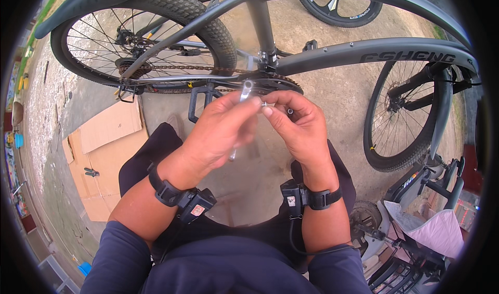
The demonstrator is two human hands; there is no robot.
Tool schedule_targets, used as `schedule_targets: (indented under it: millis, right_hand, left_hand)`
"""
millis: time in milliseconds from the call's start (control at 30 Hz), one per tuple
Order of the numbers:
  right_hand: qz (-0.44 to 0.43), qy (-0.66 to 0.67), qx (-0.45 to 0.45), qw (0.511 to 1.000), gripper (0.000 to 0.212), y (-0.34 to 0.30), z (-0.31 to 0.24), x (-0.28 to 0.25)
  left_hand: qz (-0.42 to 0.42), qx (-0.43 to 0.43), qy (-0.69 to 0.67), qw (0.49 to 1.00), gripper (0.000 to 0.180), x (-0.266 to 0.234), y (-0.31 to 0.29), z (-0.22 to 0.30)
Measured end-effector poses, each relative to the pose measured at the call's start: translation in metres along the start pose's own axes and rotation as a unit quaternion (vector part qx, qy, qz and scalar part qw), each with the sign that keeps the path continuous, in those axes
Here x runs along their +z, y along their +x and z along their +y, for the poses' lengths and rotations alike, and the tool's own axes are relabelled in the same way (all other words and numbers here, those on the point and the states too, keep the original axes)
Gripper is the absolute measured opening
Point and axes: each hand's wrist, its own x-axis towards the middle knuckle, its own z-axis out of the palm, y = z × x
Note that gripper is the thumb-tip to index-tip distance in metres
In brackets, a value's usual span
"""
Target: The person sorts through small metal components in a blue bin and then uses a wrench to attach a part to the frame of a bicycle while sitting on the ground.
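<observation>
My left hand (223,122) is closed around a silver wrench (247,88), whose ring end sticks up above the fingers while its other end shows below the palm. The fingertips of both hands meet at a small metal piece (265,105), too small to name. My right hand (299,120) pinches that piece between thumb and forefinger. A second small metal part, perhaps a bolt (290,111), sits among its curled fingers. Just beyond the hands stands a grey bicycle (327,57), with its chainring (283,83) and a black pedal (200,104) closest to them.
The bicycle's rear wheel (218,39) is at the far left, its front wheel (371,122) at the right. Flattened cardboard (104,190) carries a small dark tool (91,172). Another wheel (343,21) shows at the top. A parked two-wheeler with a pink cover (434,231) fills the lower right.
</observation>
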Motion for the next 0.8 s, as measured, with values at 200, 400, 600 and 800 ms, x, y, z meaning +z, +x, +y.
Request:
schedule_targets:
  millis: [200,400,600,800]
  right_hand:
    - [0.004,0.008,0.002,1.000,0.016,-0.0003,-0.0005,0.0000]
    - [-0.002,0.003,0.000,1.000,0.015,-0.0002,-0.0018,0.0002]
    - [0.000,0.017,0.005,1.000,0.016,0.0006,0.0042,-0.0002]
    - [-0.004,0.011,-0.018,1.000,0.016,0.0004,0.0049,0.0001]
  left_hand:
    - [0.001,-0.012,-0.018,1.000,0.016,0.0010,-0.0011,0.0013]
    - [-0.007,-0.006,-0.014,1.000,0.015,-0.0010,-0.0006,0.0013]
    - [-0.010,-0.007,-0.008,1.000,0.016,-0.0012,0.0010,-0.0002]
    - [0.016,-0.023,-0.013,1.000,0.016,0.0012,0.0004,0.0008]
